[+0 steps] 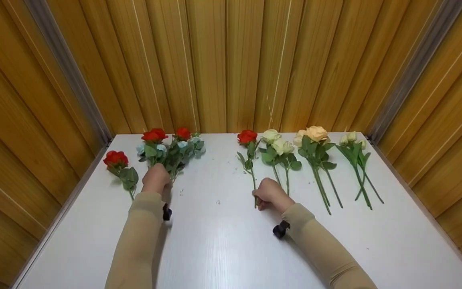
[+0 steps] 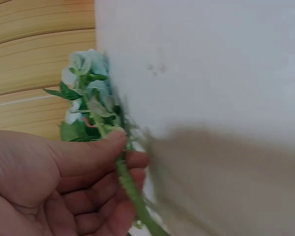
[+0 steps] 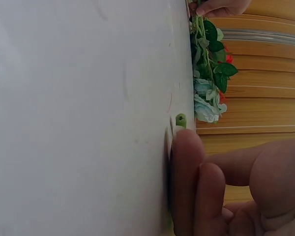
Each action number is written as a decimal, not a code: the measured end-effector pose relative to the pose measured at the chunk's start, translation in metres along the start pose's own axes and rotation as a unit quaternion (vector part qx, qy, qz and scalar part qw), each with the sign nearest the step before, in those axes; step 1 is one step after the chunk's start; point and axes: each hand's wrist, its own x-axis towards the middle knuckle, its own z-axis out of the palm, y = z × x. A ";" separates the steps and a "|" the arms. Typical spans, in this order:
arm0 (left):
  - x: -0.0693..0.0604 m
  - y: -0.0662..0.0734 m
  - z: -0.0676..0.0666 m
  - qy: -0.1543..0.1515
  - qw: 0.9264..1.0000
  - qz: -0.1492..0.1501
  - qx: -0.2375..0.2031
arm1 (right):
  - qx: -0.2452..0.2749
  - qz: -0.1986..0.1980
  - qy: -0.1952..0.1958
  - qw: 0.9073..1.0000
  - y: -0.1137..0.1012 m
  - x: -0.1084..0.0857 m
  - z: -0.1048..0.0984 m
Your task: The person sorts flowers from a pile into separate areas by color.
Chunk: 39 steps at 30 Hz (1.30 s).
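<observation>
At the table's far left, my left hand (image 1: pixel 157 176) pinches a green stem (image 2: pixel 130 189) between thumb and fingers. Light blue flowers (image 2: pixel 91 66) show above that grip, amid leaves. Red roses (image 1: pixel 154 135) stand out over the same cluster, and which stems are held with it I cannot tell. A single red rose (image 1: pixel 247 136) lies right of centre, its lower stem held by the curled fingers of my right hand (image 1: pixel 271 192). In the right wrist view the cut stem end (image 3: pixel 181 119) pokes out past the fingertips.
Another red rose (image 1: pixel 116 159) lies to the left of my left hand. Whitish roses (image 1: pixel 277 142), peach roses (image 1: pixel 316 133) and pale tulips (image 1: pixel 350 138) lie in a row on the right. A wood-panelled wall (image 1: pixel 227 68) rises behind the white table (image 1: pixel 207 249).
</observation>
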 end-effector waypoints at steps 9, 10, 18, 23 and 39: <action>-0.005 0.010 -0.004 -0.035 0.994 -0.005 -0.107 | 0.002 0.009 0.020 1.000 -0.003 -0.003 0.000; -0.005 0.011 -0.004 -0.038 0.993 -0.007 -0.115 | -0.001 0.008 0.022 1.000 -0.003 -0.004 0.000; -0.009 0.026 0.006 -0.036 0.980 -0.018 -0.196 | 0.001 -0.026 0.044 0.999 -0.010 -0.011 0.002; -0.011 0.036 0.015 -0.022 0.959 0.036 -0.281 | 0.024 -0.057 0.057 0.996 -0.020 -0.018 0.006; -0.028 0.104 0.060 -0.020 0.890 0.078 -0.449 | 0.101 -0.215 -0.017 0.971 -0.052 -0.018 0.053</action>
